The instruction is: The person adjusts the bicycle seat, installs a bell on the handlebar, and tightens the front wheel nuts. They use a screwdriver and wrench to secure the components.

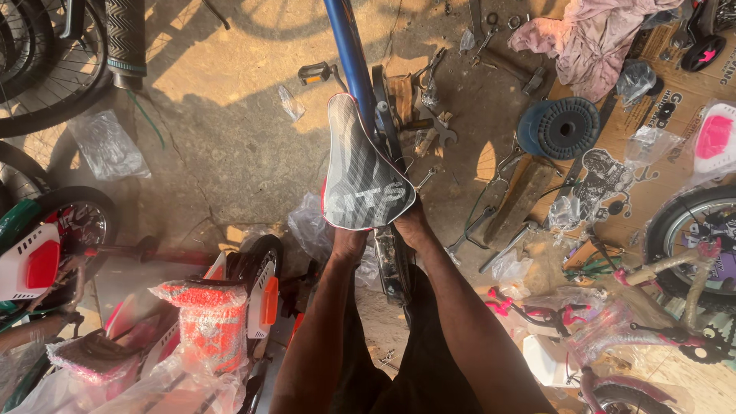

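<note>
Both our hands grip the rear of the bicycle saddle (366, 170): left hand (349, 244) under its wide end, right hand (412, 225) at the right corner. Straight ahead of us, its long axis runs away toward the narrow nose, alongside the blue frame tube (350, 57). Grey zebra-patterned top, pink-red edging.

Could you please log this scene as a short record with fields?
Setting: workshop floor, sunlit in patches
Left hand: grips the rear of the saddle from below
Right hand: grips the saddle's other rear edge
Saddle: grey and black, over a blue frame
Nearby: spanners, blue spool, pink cloth, wrapped bike parts
</note>
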The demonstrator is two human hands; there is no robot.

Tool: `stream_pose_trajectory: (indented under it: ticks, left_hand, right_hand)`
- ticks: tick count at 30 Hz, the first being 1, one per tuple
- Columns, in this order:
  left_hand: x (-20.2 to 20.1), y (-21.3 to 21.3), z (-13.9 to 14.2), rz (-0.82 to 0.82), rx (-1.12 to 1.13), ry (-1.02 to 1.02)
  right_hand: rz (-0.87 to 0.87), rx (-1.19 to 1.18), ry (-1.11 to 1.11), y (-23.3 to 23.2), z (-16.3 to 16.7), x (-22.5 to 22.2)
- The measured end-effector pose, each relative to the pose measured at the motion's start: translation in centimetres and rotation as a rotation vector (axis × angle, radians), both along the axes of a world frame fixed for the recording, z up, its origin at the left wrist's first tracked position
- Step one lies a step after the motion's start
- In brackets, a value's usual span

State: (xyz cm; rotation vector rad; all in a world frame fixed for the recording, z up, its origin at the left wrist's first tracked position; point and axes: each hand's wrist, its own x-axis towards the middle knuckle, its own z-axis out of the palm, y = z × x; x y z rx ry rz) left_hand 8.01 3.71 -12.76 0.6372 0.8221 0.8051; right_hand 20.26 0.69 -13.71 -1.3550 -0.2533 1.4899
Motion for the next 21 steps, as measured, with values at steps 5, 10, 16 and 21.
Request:
stream_pose_trajectory:
  ticks: [5,10,16,21]
  left_hand:
    - [-4.6,3.7,-1.3,-0.073,-0.156,0.219]
    - [-8.2,12.1,-1.1,-0.431,0.286,0.52]
    - [-4.0,18.3,-0.6,-0.782,0.257,0.477]
    - [-1.9,18.4,-1.8,-0.555,0.144,0.282]
  right_hand:
    - [0.132,-0.211,-0.026,1.3,-0.1,2.4]
    - [0.256,-0.428,0.04,5.9,1.2,5.2]
    - [0.423,-0.493,-0.038,16.5,2.6,4.1]
    - [0.533,-0.351,-0.123,22.0,0.8,1.3]
